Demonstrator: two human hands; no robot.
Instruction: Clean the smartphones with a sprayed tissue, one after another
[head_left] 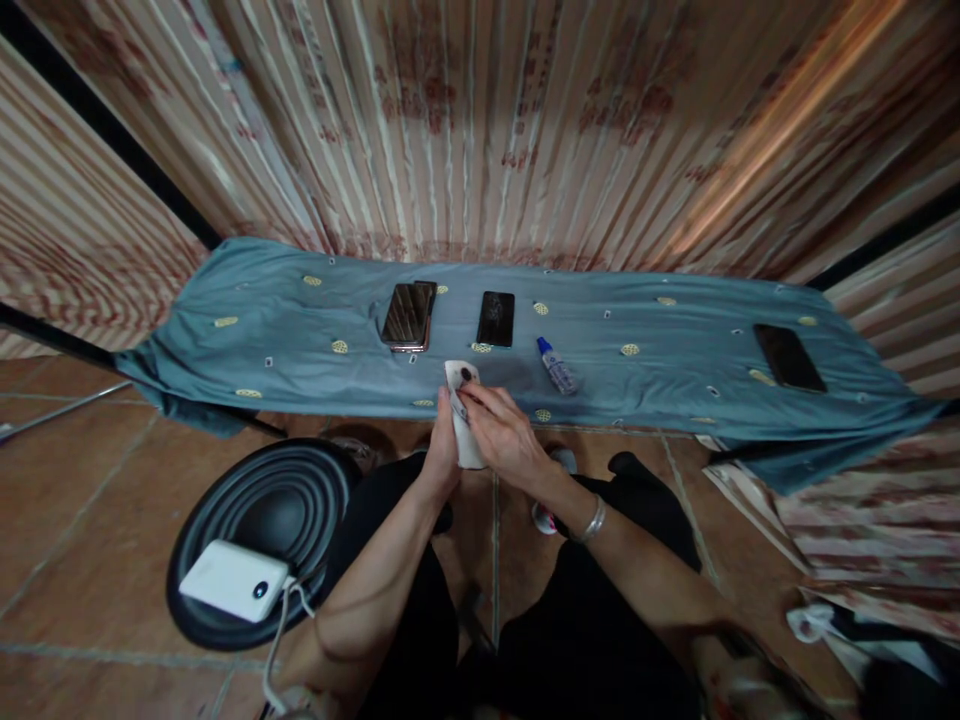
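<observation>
A white phone (472,445) is held upright in front of me at the near edge of the cloth-covered bench, its dark round camera facing up. Along its left side, my left hand (444,440) is wrapped around it. My right hand (504,428) lies across its back, with bent fingertips pressed together just below the camera. A small pale piece shows under those fingertips, but I cannot tell what it is. Beyond my hands lie a cracked dark phone (496,319) and a stack of phones (409,315). To the right rests a small bottle with a blue cap (556,366).
A blue-green cloth (660,375) with yellow prints covers the bench. Another dark phone (790,357) lies at its right end. On a round black stool (300,500) at my left sits a white power bank (234,580) with a cable. Striped curtains (480,130) hang behind.
</observation>
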